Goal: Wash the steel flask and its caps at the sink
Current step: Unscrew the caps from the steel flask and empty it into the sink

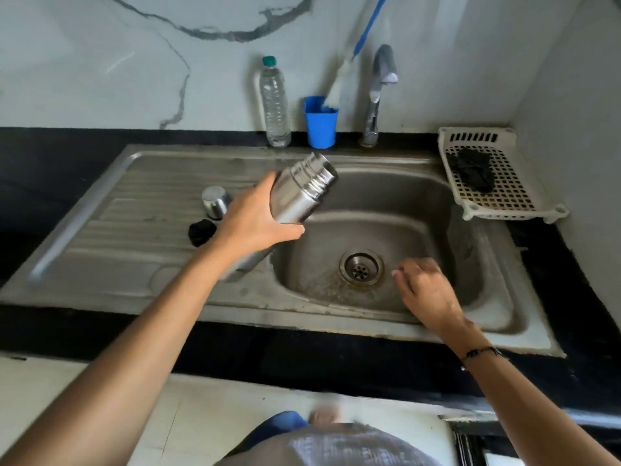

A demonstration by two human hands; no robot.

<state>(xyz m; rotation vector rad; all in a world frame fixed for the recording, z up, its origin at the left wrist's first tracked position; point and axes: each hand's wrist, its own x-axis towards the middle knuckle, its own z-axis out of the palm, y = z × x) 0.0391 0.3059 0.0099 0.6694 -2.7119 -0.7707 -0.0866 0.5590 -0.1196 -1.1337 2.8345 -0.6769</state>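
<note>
Head view: left hand (255, 220) grips tilted flask (302, 188); caps (215, 201) just beside.

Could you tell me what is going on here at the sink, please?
A person is holding an uncapped steel flask in the left hand, tilted with its mouth over the steel sink basin. The right hand is empty, hanging open near the drain. A small steel cap and a black cap lie on the draining board. No water runs from the tap.
</note>
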